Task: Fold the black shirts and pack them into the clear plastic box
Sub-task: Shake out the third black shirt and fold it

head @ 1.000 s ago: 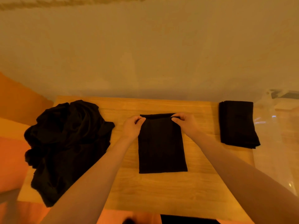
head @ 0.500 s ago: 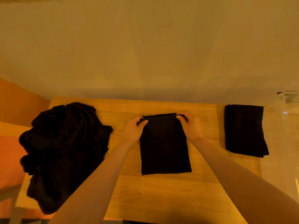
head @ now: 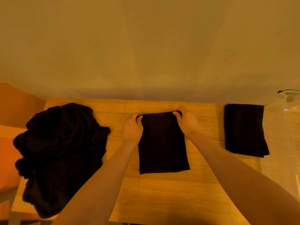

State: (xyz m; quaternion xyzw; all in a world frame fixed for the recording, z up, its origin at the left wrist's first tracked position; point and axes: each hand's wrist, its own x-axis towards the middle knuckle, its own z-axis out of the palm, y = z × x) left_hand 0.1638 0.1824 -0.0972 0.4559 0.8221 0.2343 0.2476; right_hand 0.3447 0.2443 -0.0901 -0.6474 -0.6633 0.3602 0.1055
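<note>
Both hands, left hand (head: pixel 132 127) and right hand (head: pixel 186 120), pinch the far corners of the half-folded black cotton shirt (head: pixel 163 143) on the wooden counter (head: pixel 162 192); uneven pulling could skew its fold.

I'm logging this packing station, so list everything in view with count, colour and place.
shirt being folded: one, black, table centre, far corners pinched by both hands
folded shirts: one stack, black, table right
unfolded shirts: one heap, black, table left
plastic box: one, clear, right of the table, partly out of view
table: one, light wood, against the wall
wall: one, pale, behind the table
left hand: one, grips the far left corner
right hand: one, grips the far right corner
</note>
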